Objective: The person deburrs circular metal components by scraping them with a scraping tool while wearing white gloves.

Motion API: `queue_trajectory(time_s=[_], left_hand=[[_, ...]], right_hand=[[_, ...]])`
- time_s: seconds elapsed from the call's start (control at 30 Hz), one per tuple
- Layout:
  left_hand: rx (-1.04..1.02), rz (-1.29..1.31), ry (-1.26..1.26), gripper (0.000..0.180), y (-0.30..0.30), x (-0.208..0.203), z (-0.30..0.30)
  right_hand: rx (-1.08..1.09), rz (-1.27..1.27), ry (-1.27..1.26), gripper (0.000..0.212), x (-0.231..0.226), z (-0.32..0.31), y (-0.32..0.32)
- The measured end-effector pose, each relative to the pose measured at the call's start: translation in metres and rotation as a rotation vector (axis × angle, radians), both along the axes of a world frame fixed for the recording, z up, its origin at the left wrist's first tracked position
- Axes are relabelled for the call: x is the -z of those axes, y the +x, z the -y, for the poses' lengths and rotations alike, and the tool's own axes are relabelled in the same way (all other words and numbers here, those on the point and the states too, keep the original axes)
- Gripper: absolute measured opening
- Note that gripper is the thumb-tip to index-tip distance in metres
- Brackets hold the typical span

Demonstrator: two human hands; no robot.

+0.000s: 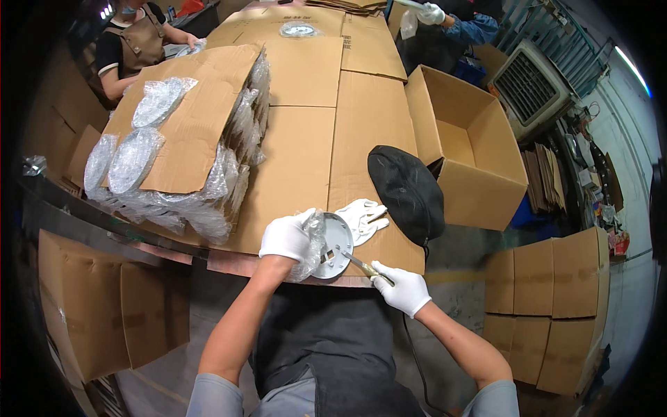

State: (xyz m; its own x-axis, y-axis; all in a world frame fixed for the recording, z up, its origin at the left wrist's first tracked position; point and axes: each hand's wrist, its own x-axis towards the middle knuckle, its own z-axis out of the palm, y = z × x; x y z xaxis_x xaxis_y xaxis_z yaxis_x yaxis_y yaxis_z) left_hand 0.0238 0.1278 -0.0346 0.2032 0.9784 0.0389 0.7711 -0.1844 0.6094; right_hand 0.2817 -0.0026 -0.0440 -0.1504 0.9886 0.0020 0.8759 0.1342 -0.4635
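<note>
My left hand (283, 240), in a white glove, is closed on the left side of a round grey disc (338, 236) and crumpled clear bubble wrap (315, 244). The disc tilts at the table's near edge, with small openings near its middle. In my right hand (404, 290), also gloved, is a screwdriver (368, 268) with a yellowish handle; its shaft reaches the disc's face near the openings. Just beyond the disc lies a loose white glove (361, 219). A black cloth-like bundle (406, 193) rests to the right of that glove.
Bubble-wrapped discs (137, 160) are stacked at left with a cardboard sheet (208, 83) among them. An open carton (479, 187) stands right of the cardboard-covered table (299, 153). Another disc (299, 29) lies far off. Two co-workers are beyond; cartons (545, 278) stand at right, others (104, 306) at left.
</note>
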Motion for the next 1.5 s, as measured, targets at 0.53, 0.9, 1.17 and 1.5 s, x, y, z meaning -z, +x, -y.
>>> queue_trajectory(time_s=[0.53,0.9,1.17,1.5], left_hand=[[0.094,-0.136,0.028,0.022,0.012,-0.022,0.009],[0.034,0.114,-0.077,0.029,-0.004,0.009,-0.008],[-0.006,0.144,-0.165,0.027,-0.003,0.005,-0.008],[0.091,-0.007,-0.085,0.029,0.004,-0.015,-0.003]], right_hand=[[-0.209,0.428,-0.194,0.018,-0.091,-0.037,-0.025],[-0.113,0.209,-0.06,0.024,-0.039,-0.018,-0.001],[0.057,0.001,-0.034,0.031,-0.013,-0.007,-0.003],[-0.103,0.325,-0.146,0.023,-0.076,-0.026,-0.012]])
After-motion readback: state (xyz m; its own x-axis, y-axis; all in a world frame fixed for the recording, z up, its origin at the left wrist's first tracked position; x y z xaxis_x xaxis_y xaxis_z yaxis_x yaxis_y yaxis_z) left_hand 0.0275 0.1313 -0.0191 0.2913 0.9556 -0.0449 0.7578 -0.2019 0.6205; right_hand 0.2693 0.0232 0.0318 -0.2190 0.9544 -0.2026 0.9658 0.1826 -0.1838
